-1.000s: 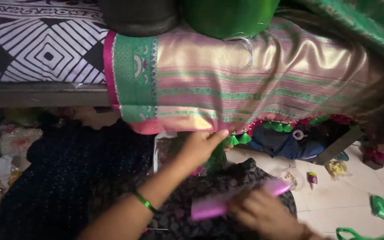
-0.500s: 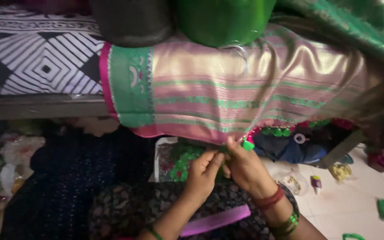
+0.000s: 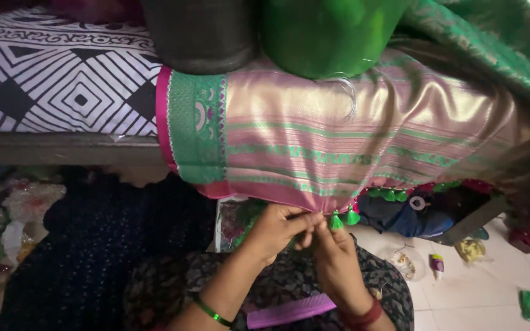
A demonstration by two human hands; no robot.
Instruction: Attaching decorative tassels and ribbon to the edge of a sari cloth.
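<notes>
Left hand (image 3: 277,227) and right hand (image 3: 332,248) meeting at the pink hem of a striped silk cloth (image 3: 338,147) (draped off a patterned bed), fingers pinching closed, seemingly gripping thread beside 2 green tassels (image 3: 343,219), purple comb (image 3: 289,311) lying on the lap.

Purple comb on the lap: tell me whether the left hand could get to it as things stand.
Probably yes. The purple comb lies uncovered on the lap just below the left hand, which pinches the fabric edge and would have to let go first.
</notes>
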